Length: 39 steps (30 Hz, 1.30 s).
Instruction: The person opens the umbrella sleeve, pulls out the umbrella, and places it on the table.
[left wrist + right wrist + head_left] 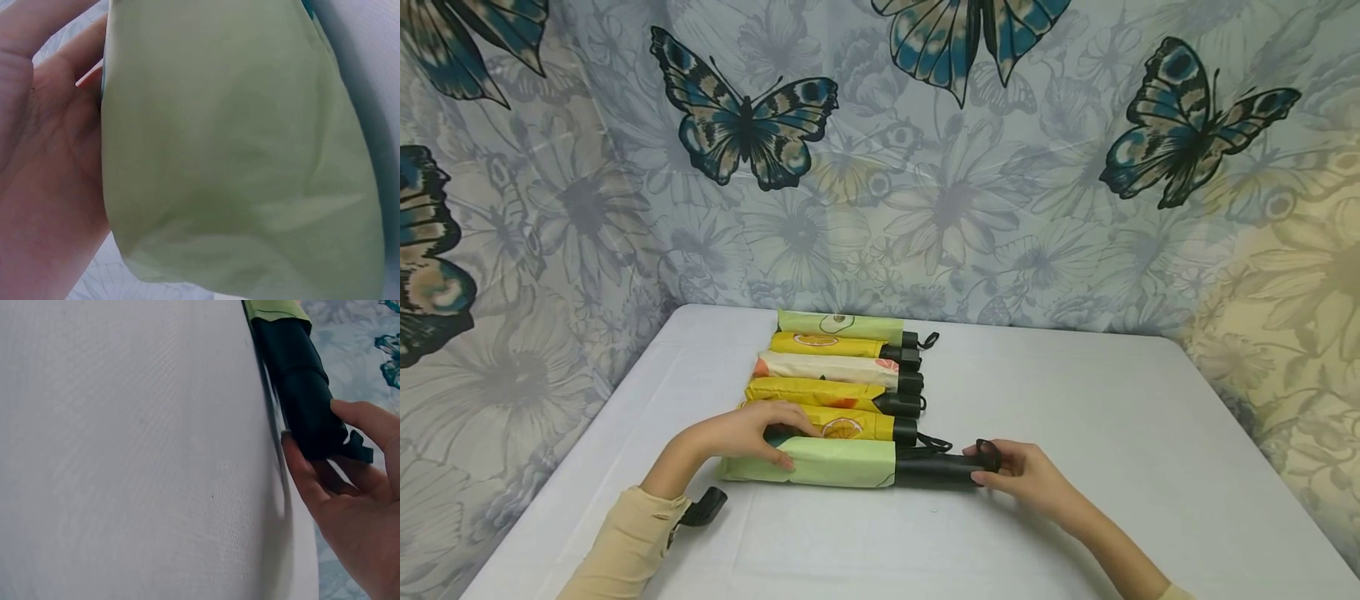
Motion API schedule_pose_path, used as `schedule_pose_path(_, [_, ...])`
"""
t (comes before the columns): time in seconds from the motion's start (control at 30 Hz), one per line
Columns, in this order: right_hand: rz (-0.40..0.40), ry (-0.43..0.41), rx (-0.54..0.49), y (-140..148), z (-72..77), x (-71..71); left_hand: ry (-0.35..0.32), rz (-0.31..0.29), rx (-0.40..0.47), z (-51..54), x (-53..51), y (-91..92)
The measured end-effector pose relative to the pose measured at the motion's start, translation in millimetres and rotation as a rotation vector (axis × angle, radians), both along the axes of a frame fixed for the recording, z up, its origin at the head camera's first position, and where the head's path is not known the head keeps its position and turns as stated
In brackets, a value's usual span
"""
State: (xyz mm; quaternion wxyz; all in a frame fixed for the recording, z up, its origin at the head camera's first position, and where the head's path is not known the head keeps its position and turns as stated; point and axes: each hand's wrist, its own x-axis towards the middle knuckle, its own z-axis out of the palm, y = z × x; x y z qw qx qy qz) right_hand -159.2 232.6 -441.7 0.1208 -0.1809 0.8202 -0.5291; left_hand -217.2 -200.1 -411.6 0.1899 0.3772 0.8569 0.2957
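Observation:
Nearest me on the white table lies a folding umbrella in a light green sleeve (842, 463), its black handle (936, 469) sticking out to the right. My left hand (748, 429) grips the sleeve near its left part, thumb on the near side, fingers over the far side. The left wrist view is filled by the green sleeve (231, 137), with the palm of the left hand (56, 144) beside it. At the handle's end, my right hand (1026, 479) pinches between thumb and fingers. A black wrist strap shows by the handle (303, 394), close to the right hand (362, 506).
Behind it several sleeved umbrellas lie in a row, handles to the right: a yellow one with an orange slice (850, 425), another yellow one (812, 390), a cream one (820, 367) and a green one (838, 323) farthest back. A butterfly-patterned cloth (955, 200) hangs behind the table (1075, 392).

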Motion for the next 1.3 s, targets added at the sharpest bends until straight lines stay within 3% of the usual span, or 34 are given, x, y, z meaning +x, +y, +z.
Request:
schedule_pose_path(0.23, [-0.066, -0.103, 0.063, 2, 0.0, 2.8, -0.003, 0.002, 0.008, 0.4, 0.8, 0.3])
schedule_pose_path(0.5, [-0.087, -0.101, 0.101, 4, -1.7, 2.2, -0.019, 0.004, 0.019, -0.2, 0.9, -0.1])
schedule_pose_path(0.97, [-0.213, -0.233, 0.008, 17, 3.8, 11.7, -0.011, 0.006, 0.022, -0.5, 0.0, 0.2])
schedule_pose_path(1.3, [-0.256, -0.256, 0.006, 34, 5.3, 17.2, -0.018, 0.003, 0.038, -1.0, -0.1, 0.4])
